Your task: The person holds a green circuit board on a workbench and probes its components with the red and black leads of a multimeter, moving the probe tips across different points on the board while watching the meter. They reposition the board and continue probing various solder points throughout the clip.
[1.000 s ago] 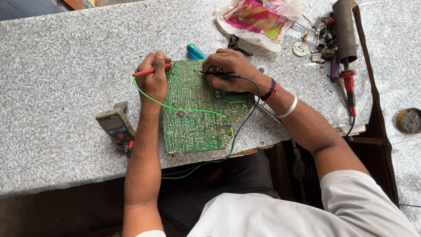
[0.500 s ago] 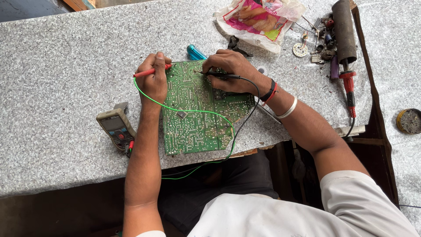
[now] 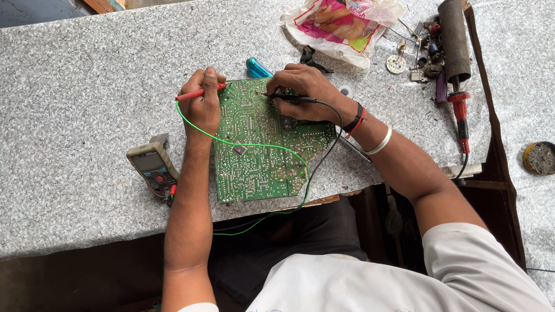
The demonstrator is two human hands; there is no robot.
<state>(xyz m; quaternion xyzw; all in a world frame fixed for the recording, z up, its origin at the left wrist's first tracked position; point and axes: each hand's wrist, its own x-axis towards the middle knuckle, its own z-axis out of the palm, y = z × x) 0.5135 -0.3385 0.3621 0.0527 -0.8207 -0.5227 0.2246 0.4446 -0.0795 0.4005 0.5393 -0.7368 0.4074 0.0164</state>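
The left hand is curled tight around a slim red test probe, its tip pointing to 3 o'clock and meeting the top left corner of the green circuit board. The right hand pinches a thin black test probe between thumb and fingers, the point aimed to 9 o'clock and pressed onto the board near its upper edge. A glossy green lead loops from the red probe across the board toward 5 o'clock; a black lead curves down from the right hand along the board's right side.

The board lies flat, solder side up, a roughly rectangular sheet with a slanted cut at its lower right, speckled with shiny joints and pale traces. It sits at the middle of the speckled grey stone worktop, its bottom edge close to the worktop's near lip.

At 9 o'clock from the board a grey digital multimeter rests beside the left forearm. At 12 o'clock a translucent blue handle peeks out, with a crinkled plastic bag beyond it. At 2 o'clock lies a dark cylindrical tool with a red grip among small loose parts. The worktop's left half offers broad bare surface.
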